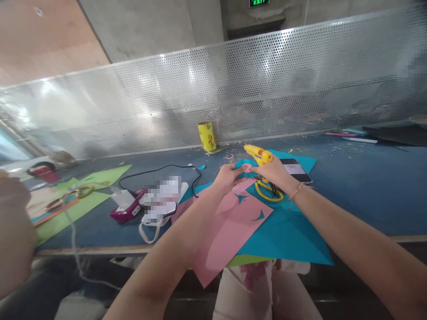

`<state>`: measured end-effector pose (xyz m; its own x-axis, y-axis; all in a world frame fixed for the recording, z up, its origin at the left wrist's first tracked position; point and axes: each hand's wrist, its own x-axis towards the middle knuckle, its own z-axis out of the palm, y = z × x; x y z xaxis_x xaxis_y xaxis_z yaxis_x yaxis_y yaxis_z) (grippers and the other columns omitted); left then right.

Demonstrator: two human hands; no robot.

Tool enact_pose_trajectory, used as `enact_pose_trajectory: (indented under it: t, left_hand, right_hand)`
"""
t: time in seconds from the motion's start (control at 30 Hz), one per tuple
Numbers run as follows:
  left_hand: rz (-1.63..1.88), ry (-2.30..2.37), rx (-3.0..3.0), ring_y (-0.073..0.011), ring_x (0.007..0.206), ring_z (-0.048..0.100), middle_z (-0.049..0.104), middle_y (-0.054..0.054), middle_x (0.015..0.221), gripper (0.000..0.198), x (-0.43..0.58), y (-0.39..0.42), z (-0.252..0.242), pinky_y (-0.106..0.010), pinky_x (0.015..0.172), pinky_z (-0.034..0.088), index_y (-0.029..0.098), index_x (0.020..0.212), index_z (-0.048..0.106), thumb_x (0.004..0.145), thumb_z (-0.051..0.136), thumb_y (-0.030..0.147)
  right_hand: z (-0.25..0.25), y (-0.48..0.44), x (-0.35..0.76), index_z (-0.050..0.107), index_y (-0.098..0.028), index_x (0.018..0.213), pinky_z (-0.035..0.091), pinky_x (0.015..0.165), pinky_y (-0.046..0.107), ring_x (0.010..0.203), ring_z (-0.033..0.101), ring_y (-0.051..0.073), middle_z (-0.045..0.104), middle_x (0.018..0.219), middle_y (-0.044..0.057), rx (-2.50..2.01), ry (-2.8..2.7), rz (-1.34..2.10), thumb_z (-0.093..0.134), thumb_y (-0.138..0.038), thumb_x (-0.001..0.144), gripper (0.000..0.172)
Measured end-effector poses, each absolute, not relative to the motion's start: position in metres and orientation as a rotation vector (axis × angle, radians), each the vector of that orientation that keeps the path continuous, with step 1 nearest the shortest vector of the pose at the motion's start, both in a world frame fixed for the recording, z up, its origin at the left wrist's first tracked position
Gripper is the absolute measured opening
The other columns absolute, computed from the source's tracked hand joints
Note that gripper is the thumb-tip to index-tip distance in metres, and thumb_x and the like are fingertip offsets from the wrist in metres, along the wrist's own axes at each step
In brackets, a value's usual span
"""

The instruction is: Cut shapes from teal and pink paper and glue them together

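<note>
My left hand (230, 175) pinches a small blue paper piece (240, 164) with a pink paper circle (247, 167) on its middle. My right hand (271, 171) is wrapped round a yellow glue gun (257, 153), its nozzle pointing up and left; the grip is hidden by the hand. A finger of that hand also presses at the pink circle. Below the hands lie scissors with yellow handles (268, 195), partly covered. Under them, a pink sheet (230, 231) with cut-out holes overlaps a larger blue sheet (287, 238).
A phone (296, 170) lies beside my right wrist. Left of my arms are a purple power strip (125, 212), a black cord (156, 167) and a white-strapped item (163, 200). A yellow roll (207, 136) stands by the perforated metal panel (150, 98). Another person's arm (15, 235) shows at far left.
</note>
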<state>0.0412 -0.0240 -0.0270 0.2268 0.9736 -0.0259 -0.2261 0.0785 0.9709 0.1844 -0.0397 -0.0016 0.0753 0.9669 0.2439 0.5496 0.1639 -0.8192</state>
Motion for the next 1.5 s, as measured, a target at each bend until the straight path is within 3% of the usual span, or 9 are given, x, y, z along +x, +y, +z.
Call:
enact_pose_trajectory:
  t: [0.2, 0.5, 0.7, 1.13, 1.33, 1.5]
  left_hand:
    - [1.109, 0.924, 1.1, -0.0088, 0.064, 0.058, 0.065, -0.003, 0.073, 0.02, 0.041, -0.023, -0.027, -0.023, 0.065, 0.051, 0.012, 0.073, 0.068, 0.058, 0.076, 0.023]
    - [1.088, 0.929, 1.196, -0.0092, 0.063, 0.058, 0.065, -0.002, 0.07, 0.031, 0.041, -0.026, -0.026, -0.023, 0.064, 0.05, 0.013, 0.074, 0.068, 0.052, 0.079, 0.032]
    - [1.029, 0.927, 1.266, -0.0088, 0.059, 0.057, 0.063, -0.002, 0.066, 0.032, 0.042, -0.025, -0.028, -0.025, 0.061, 0.051, 0.012, 0.072, 0.066, 0.052, 0.078, 0.034]
    - [1.08, 0.896, 1.192, -0.0106, 0.067, 0.06, 0.067, -0.004, 0.076, 0.029, 0.042, -0.027, -0.028, -0.023, 0.064, 0.05, 0.014, 0.071, 0.068, 0.051, 0.078, 0.033]
    - [1.078, 0.893, 1.179, -0.0084, 0.062, 0.058, 0.065, -0.002, 0.07, 0.026, 0.042, -0.026, -0.027, -0.022, 0.062, 0.049, 0.014, 0.071, 0.068, 0.054, 0.077, 0.031]
    - [1.089, 0.902, 1.161, -0.0069, 0.061, 0.057, 0.064, 0.0, 0.07, 0.024, 0.042, -0.028, -0.026, -0.022, 0.064, 0.048, 0.014, 0.069, 0.067, 0.054, 0.077, 0.03]
  right_hand:
    - [-0.002, -0.037, 0.186, 0.058, -0.016, 0.097, 0.039, 0.04, 0.024, 0.048, 0.05, 0.012, 0.055, 0.061, -0.002, -1.499, -1.614, 0.605, 0.069, -0.024, 0.058, 0.041]
    - [-0.01, -0.027, 0.19, 0.055, -0.018, 0.078, 0.049, 0.06, 0.03, 0.072, 0.06, 0.019, 0.062, 0.077, 0.004, -1.27, -1.485, 0.604, 0.069, -0.024, 0.055, 0.027]
    - [-0.009, -0.027, 0.188, 0.054, -0.019, 0.076, 0.047, 0.052, 0.028, 0.068, 0.059, 0.019, 0.06, 0.073, 0.003, -1.305, -1.396, 0.66, 0.067, -0.02, 0.055, 0.024]
    - [-0.007, -0.029, 0.188, 0.054, -0.017, 0.073, 0.048, 0.067, 0.03, 0.073, 0.06, 0.017, 0.061, 0.075, 0.002, -1.301, -1.422, 0.638, 0.067, -0.015, 0.055, 0.023]
    - [-0.011, -0.028, 0.188, 0.053, -0.019, 0.075, 0.048, 0.059, 0.03, 0.071, 0.06, 0.019, 0.061, 0.073, 0.002, -1.271, -1.468, 0.578, 0.065, -0.018, 0.056, 0.022]
    - [-0.016, -0.026, 0.191, 0.053, -0.019, 0.077, 0.048, 0.063, 0.032, 0.072, 0.06, 0.02, 0.061, 0.074, 0.002, -1.26, -1.523, 0.464, 0.067, -0.021, 0.056, 0.025]
